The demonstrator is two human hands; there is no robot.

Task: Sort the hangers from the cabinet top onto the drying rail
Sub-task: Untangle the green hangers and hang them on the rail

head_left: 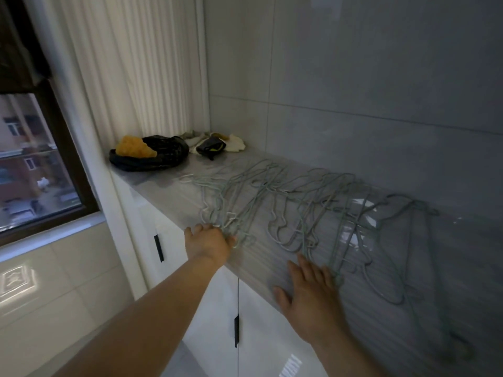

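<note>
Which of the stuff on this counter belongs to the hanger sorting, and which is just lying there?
In the job: wire hangers, cabinet top, left hand gripping some hangers, right hand flat on the top.
Lying about: black bag, yellow spongy lump on it, crumpled cloths.

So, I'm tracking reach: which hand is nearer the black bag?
Left. The left hand grips hangers at the front edge of the cabinet top, the black bag beyond it toward the curtain. The right hand lies flat, farther along, away from the bag.
</note>
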